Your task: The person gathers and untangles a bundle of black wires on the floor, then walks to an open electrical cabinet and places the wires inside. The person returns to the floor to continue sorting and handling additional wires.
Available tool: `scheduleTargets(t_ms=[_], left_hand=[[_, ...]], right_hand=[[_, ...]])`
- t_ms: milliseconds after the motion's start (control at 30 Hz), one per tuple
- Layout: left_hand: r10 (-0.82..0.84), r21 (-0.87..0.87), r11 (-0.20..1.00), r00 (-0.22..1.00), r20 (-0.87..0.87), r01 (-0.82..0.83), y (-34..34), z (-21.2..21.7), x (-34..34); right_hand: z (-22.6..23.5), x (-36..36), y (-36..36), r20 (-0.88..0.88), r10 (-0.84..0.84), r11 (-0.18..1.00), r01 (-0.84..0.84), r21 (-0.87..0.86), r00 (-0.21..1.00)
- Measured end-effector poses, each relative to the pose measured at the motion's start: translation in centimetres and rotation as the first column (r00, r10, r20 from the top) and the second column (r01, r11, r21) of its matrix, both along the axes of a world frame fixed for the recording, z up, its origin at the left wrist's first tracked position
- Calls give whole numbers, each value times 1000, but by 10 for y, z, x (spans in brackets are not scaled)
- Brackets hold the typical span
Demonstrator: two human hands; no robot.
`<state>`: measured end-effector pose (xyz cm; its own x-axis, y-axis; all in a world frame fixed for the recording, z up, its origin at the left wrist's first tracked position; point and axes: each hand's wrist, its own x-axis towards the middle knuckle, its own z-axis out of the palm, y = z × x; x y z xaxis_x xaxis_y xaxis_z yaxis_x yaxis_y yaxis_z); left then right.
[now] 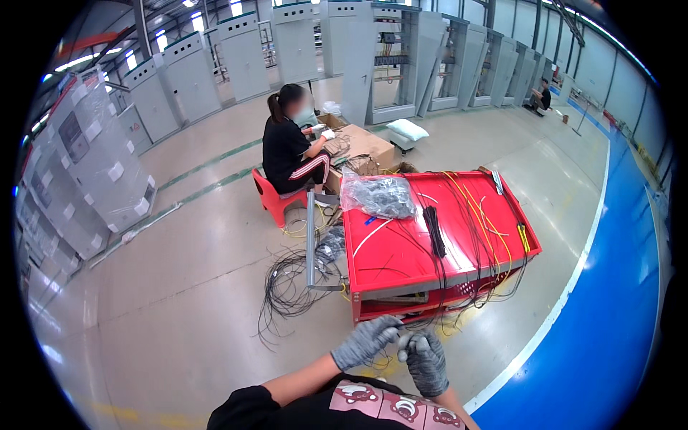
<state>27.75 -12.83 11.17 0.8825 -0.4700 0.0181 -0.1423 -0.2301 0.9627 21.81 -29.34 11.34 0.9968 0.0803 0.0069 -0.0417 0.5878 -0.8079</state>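
Note:
My left hand point(367, 341), in a grey knitted glove, is closed in a pinch in front of my chest. A dark strand, seemingly a thin black wire, shows at its fingertips. Close beside it is my right hand point(426, 362), gloved alike, with its fingers curled together; what they grip is too small to make out. Both hands are just short of a red cart point(387, 290). Over its near side hang thin black wires point(438, 276). A black wire bundle point(433, 231) and yellow wires point(476, 208) lie on its top.
A clear plastic bag point(380, 197) of dark parts sits on the cart. Left of it are a grey metal frame point(311, 240) and coiled black wires point(290, 283) on the floor. A seated co-worker point(290, 147) on a red chair point(272, 201) handles wires at a cardboard box point(369, 143). Grey cabinets point(247, 57) stand behind.

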Motion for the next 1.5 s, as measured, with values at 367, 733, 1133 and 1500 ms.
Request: scheduleTargets(t_ms=[367, 733, 1133, 1500], left_hand=[[-182, 136, 982, 825, 535, 128, 9, 49, -2], [-34, 299, 937, 897, -440, 182, 129, -144, -42], [38, 579, 392, 641, 766, -715, 272, 61, 110], [-5, 396, 247, 408, 913, -884, 55, 280, 346]], right_hand=[[-72, 18, 38, 327, 427, 695, -74, -715, 843], [165, 58, -102, 570, -403, 886, 462, 46, 716], [17, -57, -419, 426, -750, 661, 606, 443, 506], [-102, -123, -319, -49, -831, 426, 690, 586, 554]])
